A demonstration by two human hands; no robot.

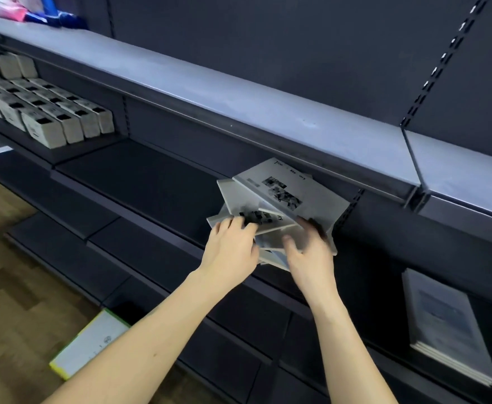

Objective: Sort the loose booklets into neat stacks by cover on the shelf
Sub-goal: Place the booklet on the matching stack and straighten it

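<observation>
A loose, fanned pile of white booklets (282, 196) with black-and-white cover pictures lies on the dark middle shelf (151, 182). My left hand (233, 246) rests on the pile's left side, its fingers curled over the edge of a lower booklet. On the right side, my right hand (308, 252) has its fingers spread and bent, reaching under the top booklets. One shelf down at the right lies a neat stack of white booklets (445, 325) with a pale blue cover picture.
A grey upper shelf (239, 91) overhangs the pile. Rows of small white boxes (49, 112) fill the shelf section at the left. A white box with a yellow-green edge (90, 342) lies on the wooden floor below.
</observation>
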